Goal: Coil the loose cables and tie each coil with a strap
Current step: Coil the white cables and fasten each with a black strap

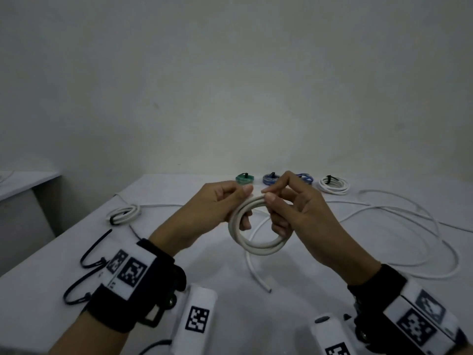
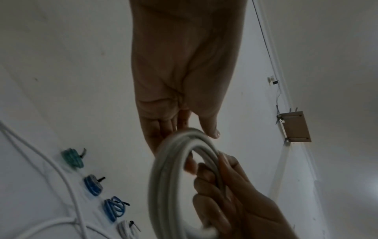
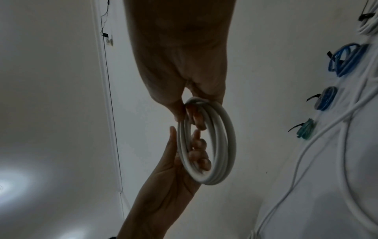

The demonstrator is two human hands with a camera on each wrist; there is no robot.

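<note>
A white cable coil [image 1: 258,245] of several turns hangs upright above the table between both hands. My left hand [image 1: 222,201] grips its left side, thumb on top and fingers curled through the ring. At the top of the coil my right hand [image 1: 289,211] pinches it with thumb and forefinger, its other fingers hooked through. The left wrist view has the coil [image 2: 161,169] close up; the right wrist view shows the coil [image 3: 225,145] with both hands on it. A short cable tail [image 1: 256,272] drops to the table; the loose rest of the white cable [image 1: 399,226] sprawls at the right.
Along the table's [image 1: 210,272] back edge lie tied coils: green [image 1: 245,178], blue [image 1: 270,178], another blue [image 1: 305,178] and white [image 1: 334,186]. A strapped white coil [image 1: 124,213] lies at the left. Black straps [image 1: 94,252] lie near the left edge. A second table [image 1: 25,180] stands far left.
</note>
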